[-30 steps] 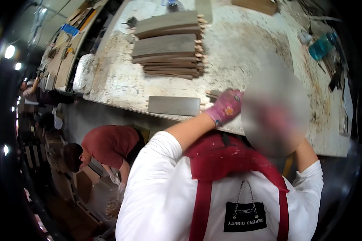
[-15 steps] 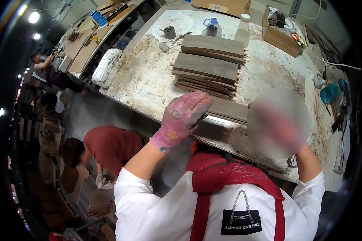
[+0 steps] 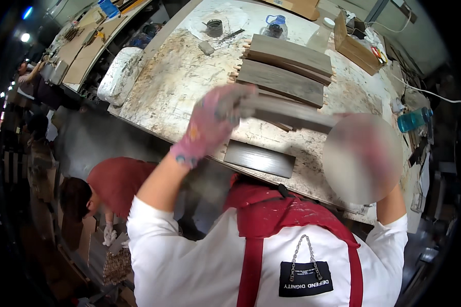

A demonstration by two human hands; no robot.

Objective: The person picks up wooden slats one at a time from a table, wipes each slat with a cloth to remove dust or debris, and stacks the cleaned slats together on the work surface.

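My left hand [image 3: 210, 120], in a pink flowered glove, is closed around the left end of a grey-brown wooden board [image 3: 294, 115]. The board is raised above the table, smeared by motion. Its other end meets my right hand [image 3: 370, 140], also in a pinkish glove; a round blurred patch covers most of that hand. Just beyond the held board lie stacked wooden boards [image 3: 281, 84] with light pegs sticking out at their ends. Below it, along the near table edge, rests a dark, shiny flat board [image 3: 260, 158].
The stained white table [image 3: 164, 97] also bears a dark cup [image 3: 214, 27], a blue-handled clear jug [image 3: 275, 27], an open cardboard box [image 3: 351, 48] and a teal bottle [image 3: 414, 119]. A white wrapped block [image 3: 121, 75] sits at its left edge. At left, a person in red [image 3: 120, 184] bends down.
Both hands have lifted the board up and away from the near edge, toward the stack. The dark, shiny board at the edge is now uncovered. My view has shifted slightly.
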